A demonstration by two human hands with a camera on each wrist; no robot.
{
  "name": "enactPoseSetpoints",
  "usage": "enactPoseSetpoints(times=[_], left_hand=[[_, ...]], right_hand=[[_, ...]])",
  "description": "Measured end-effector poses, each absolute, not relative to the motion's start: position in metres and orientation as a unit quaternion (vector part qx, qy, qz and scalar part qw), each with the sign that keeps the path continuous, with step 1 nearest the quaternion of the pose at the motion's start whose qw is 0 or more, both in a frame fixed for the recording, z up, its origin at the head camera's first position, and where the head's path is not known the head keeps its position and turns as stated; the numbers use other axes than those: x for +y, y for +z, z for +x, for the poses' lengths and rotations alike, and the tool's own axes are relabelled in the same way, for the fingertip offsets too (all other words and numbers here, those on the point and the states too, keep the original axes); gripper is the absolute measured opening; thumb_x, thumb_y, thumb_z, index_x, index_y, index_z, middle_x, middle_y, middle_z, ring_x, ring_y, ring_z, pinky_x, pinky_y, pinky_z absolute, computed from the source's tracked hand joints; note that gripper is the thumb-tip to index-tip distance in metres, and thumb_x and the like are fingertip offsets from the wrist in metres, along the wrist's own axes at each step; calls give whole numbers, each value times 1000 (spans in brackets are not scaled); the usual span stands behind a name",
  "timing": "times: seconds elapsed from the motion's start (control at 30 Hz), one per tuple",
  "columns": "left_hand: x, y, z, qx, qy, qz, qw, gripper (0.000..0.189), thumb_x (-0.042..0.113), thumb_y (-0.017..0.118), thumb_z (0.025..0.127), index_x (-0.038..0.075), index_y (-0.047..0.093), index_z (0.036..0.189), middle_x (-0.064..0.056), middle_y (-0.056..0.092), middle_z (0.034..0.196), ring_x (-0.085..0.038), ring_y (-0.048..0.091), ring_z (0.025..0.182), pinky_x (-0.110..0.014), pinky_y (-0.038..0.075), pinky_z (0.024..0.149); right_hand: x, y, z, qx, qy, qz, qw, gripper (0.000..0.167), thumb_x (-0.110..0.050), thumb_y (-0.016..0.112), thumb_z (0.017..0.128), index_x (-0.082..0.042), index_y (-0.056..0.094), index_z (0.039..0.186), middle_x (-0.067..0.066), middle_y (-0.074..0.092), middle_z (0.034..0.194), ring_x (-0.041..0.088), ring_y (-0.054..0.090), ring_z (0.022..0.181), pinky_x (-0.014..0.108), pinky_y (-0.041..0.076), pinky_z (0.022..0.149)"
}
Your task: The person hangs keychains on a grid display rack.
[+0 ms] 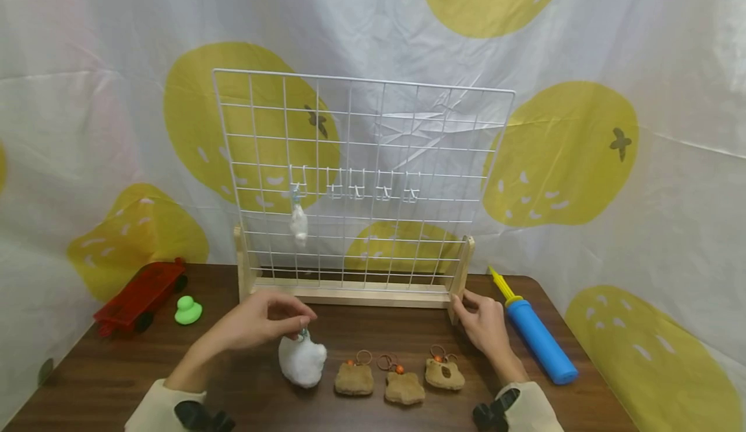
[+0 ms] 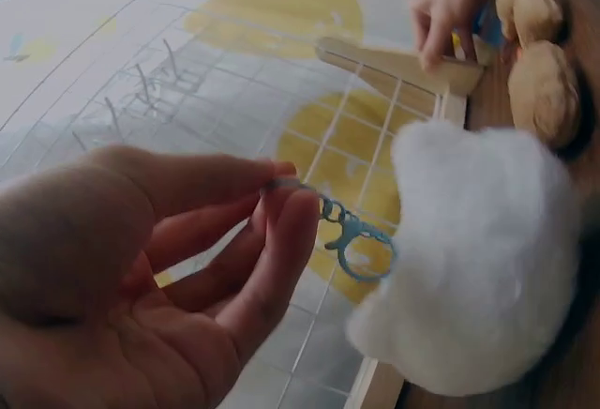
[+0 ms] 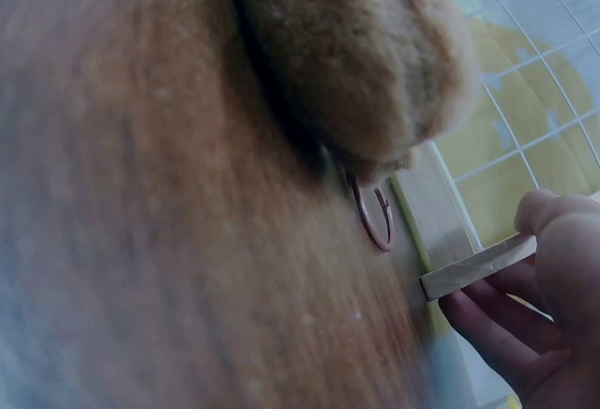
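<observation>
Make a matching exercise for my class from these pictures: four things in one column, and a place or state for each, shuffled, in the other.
Column 1
1. Left hand
2. Right hand
3. Green duck
4. Blue pump

Column 2
A. On the table, beside the red cart
B. Gripping one end of the wooden stand
C. Lying to the right of the wire grid, with a yellow nozzle
D. Pinching the blue chain of a white plush

Right pairs: 1-D, 2-B, 3-A, 4-C
</observation>
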State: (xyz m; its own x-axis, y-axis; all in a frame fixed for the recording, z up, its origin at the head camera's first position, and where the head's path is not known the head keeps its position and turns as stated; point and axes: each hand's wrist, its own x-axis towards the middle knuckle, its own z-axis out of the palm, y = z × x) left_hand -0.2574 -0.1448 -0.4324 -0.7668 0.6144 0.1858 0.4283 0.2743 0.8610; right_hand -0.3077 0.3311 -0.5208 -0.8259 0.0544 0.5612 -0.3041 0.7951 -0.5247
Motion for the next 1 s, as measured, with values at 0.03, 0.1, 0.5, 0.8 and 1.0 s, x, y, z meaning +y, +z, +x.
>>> enactPoseSetpoints(times=[0.03, 0.1, 0.5, 0.8, 1.0], left_hand=[[-144, -431, -257, 789, 508, 334, 93, 20, 17, 73, 105, 6, 80, 120, -15, 80, 119, -19, 80, 91, -34, 68, 82], [-143, -430, -258, 783, 507, 348, 90, 22, 15, 74, 104, 7, 79, 123, -16, 79, 124, -15, 79, 97, -31, 67, 85], [-129, -421, -252, 783, 508, 357, -36, 24, 1, 78, 97, 7, 80, 120, -10, 82, 118, -12, 77, 106, -27, 66, 91], [-118, -400, -245, 818, 473, 281, -168, 18, 7, 85, 94, 16, 84, 109, 7, 83, 108, -7, 79, 100, -24, 67, 82], [-112, -386, -247, 816, 437, 288, -246, 17, 6, 88, 90, 18, 87, 103, 8, 79, 98, -8, 78, 89, -23, 67, 77]], right_hand=[[331, -521, -308, -903, 313, 68, 286, 18, -21, 77, 101, -6, 84, 110, 14, 84, 95, 20, 74, 76, 36, 61, 67], [332, -522, -308, -904, 313, 66, 285, 21, -21, 77, 101, -5, 84, 113, 15, 84, 97, 22, 76, 79, 39, 62, 68], [331, -521, -308, -903, 318, 71, 281, 29, -21, 77, 102, 0, 81, 122, 22, 82, 109, 35, 81, 92, 53, 66, 78], [332, -523, -307, -903, 319, 68, 280, 32, -21, 77, 101, 1, 80, 124, 24, 81, 112, 38, 81, 95, 56, 66, 80], [332, -523, -307, -901, 323, 70, 282, 32, -21, 77, 101, 2, 79, 124, 25, 81, 112, 39, 81, 94, 56, 67, 79]])
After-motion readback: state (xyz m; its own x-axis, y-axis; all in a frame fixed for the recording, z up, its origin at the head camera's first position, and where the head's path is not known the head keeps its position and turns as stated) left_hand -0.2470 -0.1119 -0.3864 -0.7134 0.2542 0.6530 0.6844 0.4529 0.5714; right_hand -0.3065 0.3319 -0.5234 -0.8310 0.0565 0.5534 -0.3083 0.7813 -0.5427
